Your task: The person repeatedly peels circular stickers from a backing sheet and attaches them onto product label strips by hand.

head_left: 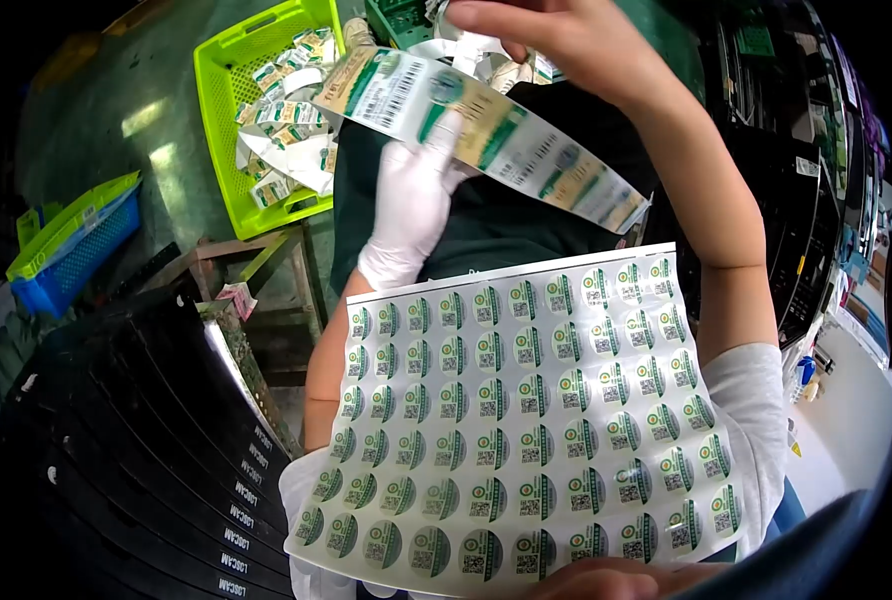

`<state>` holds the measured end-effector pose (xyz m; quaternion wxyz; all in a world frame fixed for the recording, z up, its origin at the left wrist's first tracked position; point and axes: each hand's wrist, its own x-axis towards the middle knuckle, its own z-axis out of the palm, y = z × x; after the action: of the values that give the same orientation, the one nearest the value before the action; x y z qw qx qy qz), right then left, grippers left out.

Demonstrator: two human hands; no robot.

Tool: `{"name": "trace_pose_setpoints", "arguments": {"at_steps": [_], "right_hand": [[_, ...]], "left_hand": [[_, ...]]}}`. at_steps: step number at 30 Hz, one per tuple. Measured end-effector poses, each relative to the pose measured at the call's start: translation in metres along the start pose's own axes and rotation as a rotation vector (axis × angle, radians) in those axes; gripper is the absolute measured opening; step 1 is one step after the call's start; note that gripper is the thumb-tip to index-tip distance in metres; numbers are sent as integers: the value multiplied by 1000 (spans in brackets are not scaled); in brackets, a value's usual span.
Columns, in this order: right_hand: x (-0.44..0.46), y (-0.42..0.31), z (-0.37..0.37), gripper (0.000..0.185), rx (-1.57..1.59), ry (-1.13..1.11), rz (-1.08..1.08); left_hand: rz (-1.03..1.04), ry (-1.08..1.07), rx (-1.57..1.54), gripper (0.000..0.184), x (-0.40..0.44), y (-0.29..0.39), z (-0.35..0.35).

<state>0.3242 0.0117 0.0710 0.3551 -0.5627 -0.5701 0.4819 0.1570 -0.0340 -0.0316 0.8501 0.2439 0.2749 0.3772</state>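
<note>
Gloved left hand (413, 205) pinches label strip (491, 135) beside lime crate (212, 110), right hand (561, 32) grip untellable; strip likely light, limp, best edge-held.

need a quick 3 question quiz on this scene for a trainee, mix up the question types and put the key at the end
1. True or false: the basket with loose label strips in it is bright red.

2. What does the gloved left hand hold?
a) the blue basket
b) a strip of printed labels
c) nothing

3. How many rows of round stickers show on the large white sheet, counting from its top edge to its bottom edge?

Key: 1. False, it is yellow-green. 2. b. 3. Six.
</note>
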Motion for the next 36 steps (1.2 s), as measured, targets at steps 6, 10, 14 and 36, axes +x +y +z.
{"name": "trace_pose_setpoints", "arguments": {"at_steps": [6, 10, 14, 36], "right_hand": [[-32, 4, -2, 40, 276, -74, 69], [-42, 34, 15, 33, -19, -19, -89], [-41, 31, 17, 39, -248, -32, -119], [-32, 13, 32, 25, 463, 37, -70]], "left_hand": [[27, 61, -33, 33, 6, 14, -12], [25, 90, -13, 34, 4, 15, -8], [25, 103, 12, 34, 4, 13, -10], [211, -378, -362, 59, -18, 29, -32]]}}
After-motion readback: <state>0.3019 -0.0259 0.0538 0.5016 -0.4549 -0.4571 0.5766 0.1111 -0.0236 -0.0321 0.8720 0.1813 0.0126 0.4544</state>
